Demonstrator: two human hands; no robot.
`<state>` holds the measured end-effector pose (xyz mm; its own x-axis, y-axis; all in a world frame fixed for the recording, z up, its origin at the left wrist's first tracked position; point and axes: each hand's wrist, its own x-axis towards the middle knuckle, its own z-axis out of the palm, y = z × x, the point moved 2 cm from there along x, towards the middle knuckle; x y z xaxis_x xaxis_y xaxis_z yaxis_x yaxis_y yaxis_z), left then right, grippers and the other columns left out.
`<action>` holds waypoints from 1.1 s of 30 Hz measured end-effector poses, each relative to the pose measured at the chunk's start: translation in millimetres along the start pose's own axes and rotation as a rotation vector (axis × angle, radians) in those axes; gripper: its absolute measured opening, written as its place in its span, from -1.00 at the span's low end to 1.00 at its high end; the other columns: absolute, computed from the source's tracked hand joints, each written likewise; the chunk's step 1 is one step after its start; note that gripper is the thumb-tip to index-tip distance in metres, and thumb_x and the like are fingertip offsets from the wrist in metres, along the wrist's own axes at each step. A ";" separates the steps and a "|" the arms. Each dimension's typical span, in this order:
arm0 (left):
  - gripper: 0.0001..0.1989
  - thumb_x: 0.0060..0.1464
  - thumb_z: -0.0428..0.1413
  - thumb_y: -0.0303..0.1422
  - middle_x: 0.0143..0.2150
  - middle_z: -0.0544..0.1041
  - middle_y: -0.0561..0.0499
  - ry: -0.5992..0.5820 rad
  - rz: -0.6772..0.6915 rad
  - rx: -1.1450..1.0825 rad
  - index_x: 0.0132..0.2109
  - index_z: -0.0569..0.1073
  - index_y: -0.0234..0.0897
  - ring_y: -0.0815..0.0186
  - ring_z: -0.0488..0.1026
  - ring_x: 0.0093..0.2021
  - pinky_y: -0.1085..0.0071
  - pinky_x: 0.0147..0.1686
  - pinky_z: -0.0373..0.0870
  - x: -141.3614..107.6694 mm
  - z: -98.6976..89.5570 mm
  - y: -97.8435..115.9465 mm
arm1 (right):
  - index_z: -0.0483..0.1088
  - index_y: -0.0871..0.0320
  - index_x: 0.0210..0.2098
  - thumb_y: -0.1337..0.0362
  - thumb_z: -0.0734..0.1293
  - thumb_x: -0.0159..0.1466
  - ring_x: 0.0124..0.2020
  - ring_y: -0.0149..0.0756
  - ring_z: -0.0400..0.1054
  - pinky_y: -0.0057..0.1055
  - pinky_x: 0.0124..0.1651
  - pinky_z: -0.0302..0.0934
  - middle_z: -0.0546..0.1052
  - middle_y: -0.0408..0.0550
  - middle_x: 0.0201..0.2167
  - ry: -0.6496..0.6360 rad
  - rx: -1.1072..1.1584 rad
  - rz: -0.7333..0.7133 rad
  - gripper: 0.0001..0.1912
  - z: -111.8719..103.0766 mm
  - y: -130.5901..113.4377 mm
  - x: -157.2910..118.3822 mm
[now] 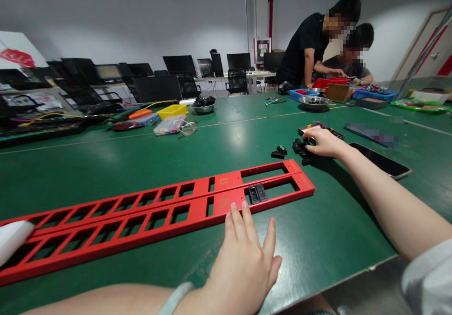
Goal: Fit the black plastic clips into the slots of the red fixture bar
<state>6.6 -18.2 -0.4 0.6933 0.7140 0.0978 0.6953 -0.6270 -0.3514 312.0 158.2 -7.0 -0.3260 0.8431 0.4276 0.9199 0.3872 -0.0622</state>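
Note:
Two long red frames (217, 199) with rows of rectangular cutouts lie side by side on the green table. My left hand (243, 254) is spread out, its fingertips at the near edge of the closer frame. Just beyond those fingertips, two small black socket-like modules (257, 193) sit next to each other in a large cutout. My right hand (325, 141) reaches to a small pile of black plastic parts (300, 148), thumb and fingers curled round one of them; the grip is partly hidden. A few similar loose parts (278, 152) lie left of that pile.
A phone (379, 159) lies beside my right forearm, with another dark flat device (370, 134) beyond it. A white object (14, 239) rests on the frames' left end. Metal bowls (204, 106), a yellow bin (173, 111) and two people (300, 46) are farther back.

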 end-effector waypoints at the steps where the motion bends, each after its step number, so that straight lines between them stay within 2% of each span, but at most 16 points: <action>1: -0.47 0.04 -0.14 -0.05 0.04 0.24 -0.54 0.003 -0.001 0.001 0.12 0.20 -0.19 -0.27 0.13 0.06 -0.10 -0.10 0.19 -0.2 0.0 0.2 | 0.39 0.22 -0.23 0.33 0.23 0.01 -0.08 -0.13 0.26 -0.25 -0.02 0.13 0.44 0.09 -0.19 0.008 0.004 -0.020 -0.69 1.7 -3.9 1.1; 4: -0.46 0.04 -0.14 -0.06 0.05 0.23 -0.54 0.001 -0.005 0.001 0.13 0.18 -0.19 -0.27 0.13 0.06 -0.09 -0.10 0.18 -0.4 0.2 0.6 | 0.35 0.25 -0.10 0.30 0.23 0.04 0.02 -0.11 0.18 -0.21 0.06 0.05 0.37 0.13 -0.05 0.009 0.000 -0.079 -0.59 9.2 -14.6 5.0; 7: -0.46 0.04 -0.14 -0.06 0.05 0.23 -0.53 -0.007 -0.007 -0.002 0.13 0.18 -0.18 -0.26 0.12 0.07 -0.09 -0.09 0.18 0.2 0.2 0.4 | 0.30 0.28 -0.02 0.23 0.23 0.08 0.05 -0.07 0.13 -0.14 0.10 -0.01 0.36 0.16 -0.03 -0.042 -0.011 -0.090 -0.52 19.2 -16.3 6.4; 14: -0.46 0.03 -0.13 -0.06 0.05 0.24 -0.52 -0.015 -0.015 -0.006 0.13 0.18 -0.19 -0.26 0.12 0.07 -0.10 -0.10 0.18 0.1 0.6 -0.1 | 0.39 0.16 -0.16 0.27 0.18 0.14 -0.02 -0.13 0.20 -0.16 0.02 0.08 0.45 0.04 -0.14 -0.121 0.031 -0.117 -0.70 29.3 -7.0 7.1; 17: -0.46 0.03 -0.13 -0.06 0.05 0.24 -0.52 -0.013 -0.011 -0.003 0.13 0.18 -0.19 -0.26 0.12 0.07 -0.09 -0.09 0.18 0.5 1.5 0.5 | 0.36 0.20 -0.10 0.21 0.22 0.12 -0.06 -0.13 0.23 -0.18 -0.01 0.10 0.45 0.09 -0.18 -0.071 0.032 -0.113 -0.63 26.2 -7.5 8.0; 21: -0.46 0.04 -0.13 -0.06 0.04 0.26 -0.50 -0.016 -0.003 0.000 0.13 0.19 -0.18 -0.25 0.14 0.06 -0.10 -0.10 0.18 1.3 1.9 0.5 | 0.29 0.26 -0.01 0.13 0.26 0.08 -0.08 -0.08 0.23 -0.15 -0.04 0.12 0.38 0.17 -0.16 0.081 0.008 -0.045 -0.48 11.1 -13.9 7.5; 24: -0.47 0.04 -0.14 -0.06 0.04 0.25 -0.51 -0.014 0.000 -0.002 0.12 0.19 -0.18 -0.25 0.14 0.06 -0.10 -0.09 0.18 0.9 1.3 0.0 | 0.26 0.27 0.02 0.14 0.29 0.05 -0.12 -0.08 0.23 -0.15 -0.07 0.14 0.33 0.19 -0.15 0.178 0.055 -0.020 -0.43 -8.1 -30.2 7.4; 26: -0.46 0.04 -0.14 -0.06 0.05 0.24 -0.51 -0.010 -0.004 -0.005 0.12 0.19 -0.18 -0.25 0.13 0.06 -0.10 -0.09 0.18 0.4 1.1 -0.2 | 0.27 0.24 0.00 0.14 0.30 0.05 -0.15 -0.14 0.25 -0.20 -0.07 0.16 0.33 0.13 -0.18 0.184 0.161 -0.049 -0.46 -20.2 -47.7 8.0; 29: -0.46 0.03 -0.13 -0.06 0.06 0.24 -0.50 -0.006 -0.009 -0.009 0.13 0.18 -0.18 -0.25 0.13 0.07 -0.10 -0.09 0.17 -0.1 1.6 -0.1 | 0.33 0.16 -0.07 0.14 0.32 0.04 -0.23 -0.24 0.29 -0.28 -0.14 0.22 0.35 0.03 -0.22 0.103 0.376 -0.103 -0.53 -30.7 -77.7 8.7; 33: -0.46 0.03 -0.12 -0.06 0.06 0.24 -0.49 0.001 -0.011 -0.015 0.13 0.18 -0.17 -0.25 0.13 0.07 -0.11 -0.09 0.17 0.1 2.2 0.2 | 0.35 0.14 -0.10 0.14 0.36 0.00 -0.24 -0.29 0.30 -0.35 -0.20 0.24 0.38 -0.01 -0.22 -0.103 0.646 -0.185 -0.53 -29.8 -114.0 6.3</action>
<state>6.4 -17.6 -2.5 0.6861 0.7203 0.1027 0.7054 -0.6241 -0.3360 211.6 108.3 29.7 -0.5140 0.7601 0.3975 0.5425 0.6470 -0.5358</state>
